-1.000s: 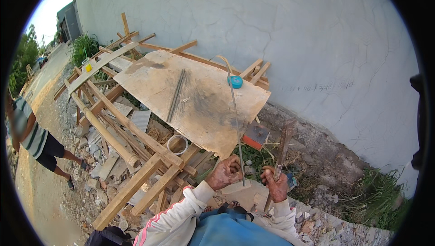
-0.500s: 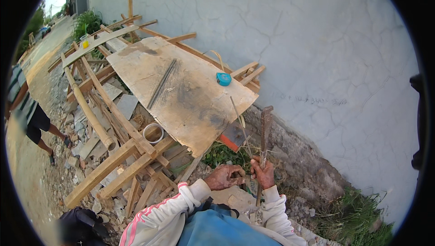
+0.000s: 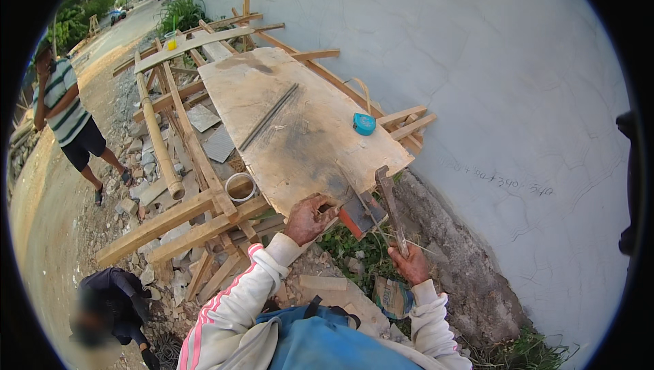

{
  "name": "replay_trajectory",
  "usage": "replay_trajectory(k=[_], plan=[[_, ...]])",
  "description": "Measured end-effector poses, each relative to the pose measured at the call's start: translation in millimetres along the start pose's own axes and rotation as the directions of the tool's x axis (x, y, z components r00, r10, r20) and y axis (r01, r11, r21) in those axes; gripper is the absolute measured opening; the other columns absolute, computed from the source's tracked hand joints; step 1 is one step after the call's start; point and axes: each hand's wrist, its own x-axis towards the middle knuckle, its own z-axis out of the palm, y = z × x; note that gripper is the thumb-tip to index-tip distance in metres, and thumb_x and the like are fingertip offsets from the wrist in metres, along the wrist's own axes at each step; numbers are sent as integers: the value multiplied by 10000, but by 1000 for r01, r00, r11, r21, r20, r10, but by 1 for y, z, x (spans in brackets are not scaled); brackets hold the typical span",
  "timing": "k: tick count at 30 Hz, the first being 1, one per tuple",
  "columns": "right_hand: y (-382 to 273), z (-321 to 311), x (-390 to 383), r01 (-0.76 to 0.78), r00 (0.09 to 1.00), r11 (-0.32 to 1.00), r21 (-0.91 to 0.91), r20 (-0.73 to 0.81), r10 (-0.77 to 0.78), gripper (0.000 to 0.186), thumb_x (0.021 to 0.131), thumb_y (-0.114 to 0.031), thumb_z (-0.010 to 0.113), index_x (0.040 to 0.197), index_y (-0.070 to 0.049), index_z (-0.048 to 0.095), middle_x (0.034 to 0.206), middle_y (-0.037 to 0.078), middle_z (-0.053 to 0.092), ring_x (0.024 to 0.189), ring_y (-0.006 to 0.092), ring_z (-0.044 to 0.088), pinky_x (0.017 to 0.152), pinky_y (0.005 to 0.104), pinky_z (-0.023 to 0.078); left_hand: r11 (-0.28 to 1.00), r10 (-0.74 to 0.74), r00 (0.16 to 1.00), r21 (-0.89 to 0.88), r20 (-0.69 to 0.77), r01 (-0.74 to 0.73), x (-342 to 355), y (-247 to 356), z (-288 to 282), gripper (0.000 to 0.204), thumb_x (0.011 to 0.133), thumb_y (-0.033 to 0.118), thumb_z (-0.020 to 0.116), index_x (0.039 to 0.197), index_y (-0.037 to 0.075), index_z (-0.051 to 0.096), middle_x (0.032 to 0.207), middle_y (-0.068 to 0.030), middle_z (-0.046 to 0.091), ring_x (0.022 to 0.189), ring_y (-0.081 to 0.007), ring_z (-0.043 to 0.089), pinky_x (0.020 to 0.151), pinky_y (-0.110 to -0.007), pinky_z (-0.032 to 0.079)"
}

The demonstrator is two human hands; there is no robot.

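My right hand (image 3: 410, 265) is closed around a rusty steel bar with a hooked end (image 3: 391, 201), which stands up out of the fist. A thin metal rod (image 3: 349, 180) slants from above the board's near edge down toward the same hand; where it ends is hard to see. At the near edge of the worn board (image 3: 300, 145), my left hand (image 3: 310, 219) has its fingers curled toward the thumb, and what they pinch, if anything, cannot be made out. Between the hands sits an orange block (image 3: 351, 223) with a dark metal plate (image 3: 371, 210).
On the board lie dark rods (image 3: 270, 116) and a teal tape measure (image 3: 364, 124). Timber beams (image 3: 155, 227), a bamboo pole (image 3: 158, 145), a white ring (image 3: 240, 187) and rubble lie left. A grey wall (image 3: 477, 63) rises right. One person (image 3: 75, 108) stands left; another (image 3: 116, 302) crouches near.
My left hand has moved forward and left to the board's edge. The right hand has shifted slightly right, its bar now tilting left. The view has turned left, bringing the crouching person further in.
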Motion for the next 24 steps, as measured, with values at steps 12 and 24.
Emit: replay_trajectory(k=[12,24], plan=[[-4,24,24,-11,1000,996,94,0,11,331,958,-189,682,1192,41,636,650,-9,565,505,74,496,455,247,397,804,154,988,580,12,-132,69,-31,43,401,897,170,580,1290,105,632,1405,-133,526,1307,-320,487,1059,-483,414],[-2,27,35,-27,999,1000,16,-34,27,353,954,-206,687,1198,41,621,665,-15,559,518,76,492,466,256,386,810,237,971,555,-14,-189,79,-49,48,385,892,268,610,1255,151,658,1313,-132,558,1273,-330,492,1052,-482,368]])
